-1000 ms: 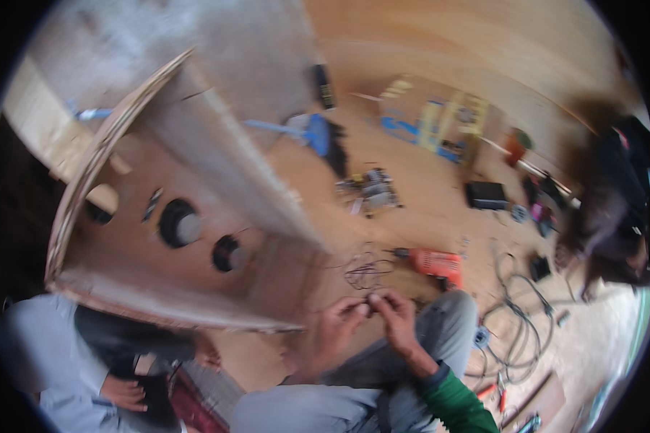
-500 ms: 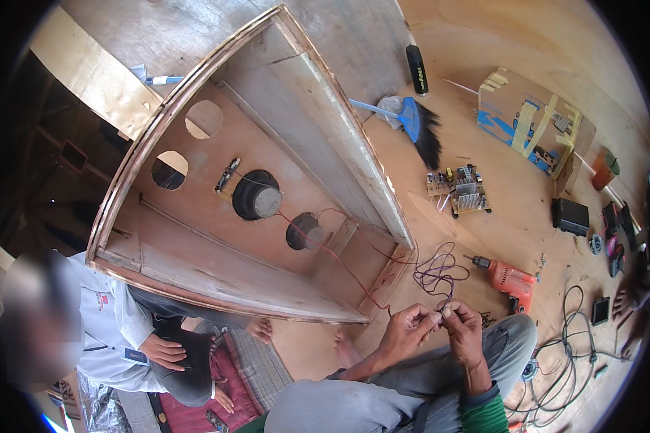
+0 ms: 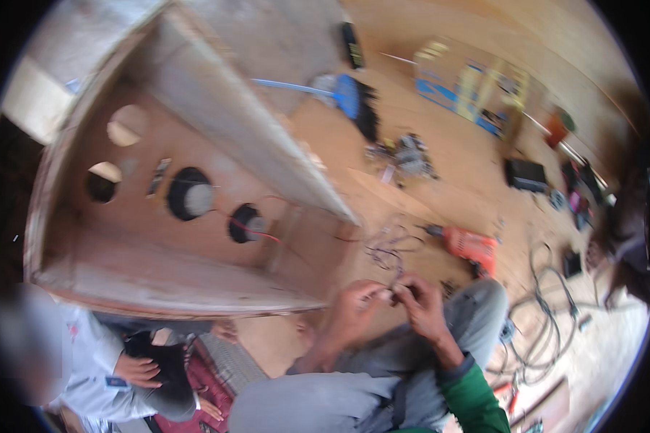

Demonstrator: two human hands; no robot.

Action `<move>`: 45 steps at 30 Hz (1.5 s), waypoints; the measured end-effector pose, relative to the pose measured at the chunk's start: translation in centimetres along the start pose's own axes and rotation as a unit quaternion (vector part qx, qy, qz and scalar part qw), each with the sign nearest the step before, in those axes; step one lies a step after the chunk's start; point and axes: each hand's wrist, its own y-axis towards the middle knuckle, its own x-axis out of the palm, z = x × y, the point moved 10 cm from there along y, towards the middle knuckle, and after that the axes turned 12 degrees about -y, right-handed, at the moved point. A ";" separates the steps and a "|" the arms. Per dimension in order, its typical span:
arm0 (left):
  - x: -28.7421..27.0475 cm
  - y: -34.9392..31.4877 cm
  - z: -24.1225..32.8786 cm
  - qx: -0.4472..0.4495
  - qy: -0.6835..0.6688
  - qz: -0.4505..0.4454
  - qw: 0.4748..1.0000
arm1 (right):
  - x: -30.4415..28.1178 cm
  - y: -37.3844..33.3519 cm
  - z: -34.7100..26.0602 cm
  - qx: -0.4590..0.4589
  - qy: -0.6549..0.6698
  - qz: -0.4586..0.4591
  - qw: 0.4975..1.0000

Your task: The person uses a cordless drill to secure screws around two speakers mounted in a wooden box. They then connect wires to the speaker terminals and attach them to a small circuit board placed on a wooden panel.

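Above my bent knees, my left hand (image 3: 361, 310) and my right hand (image 3: 420, 309) meet fingertip to fingertip, both pinched closed on thin wire. A loose tangle of dark purple wire (image 3: 388, 251) on the floor runs up into the fingers. The ends between my fingertips are blurred and partly hidden. Left of my hands lies a large wooden speaker cabinet (image 3: 267, 137), its open side up. Inside it are a larger speaker (image 3: 192, 195) and a smaller speaker (image 3: 247, 224), with a red wire (image 3: 263, 234) trailing from them toward my hands.
An orange drill (image 3: 469, 247) lies beyond my right hand, near a coiled black cable (image 3: 549, 310). Farther off are a circuit board (image 3: 408, 155), a blue brush (image 3: 350, 97), a black box (image 3: 526, 175) and a taped carton (image 3: 469, 86). Another person (image 3: 97, 361) sits at lower left.
My view has swung to the right and blurred, so the cabinet and floor items appear farther left. My hands stay together, pinching the wire.
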 end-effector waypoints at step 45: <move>2.1 -0.8 2.6 0.281 0.189 -0.069 0.938 | -3.8 0.6 9.6 0.236 0.052 -0.083 0.967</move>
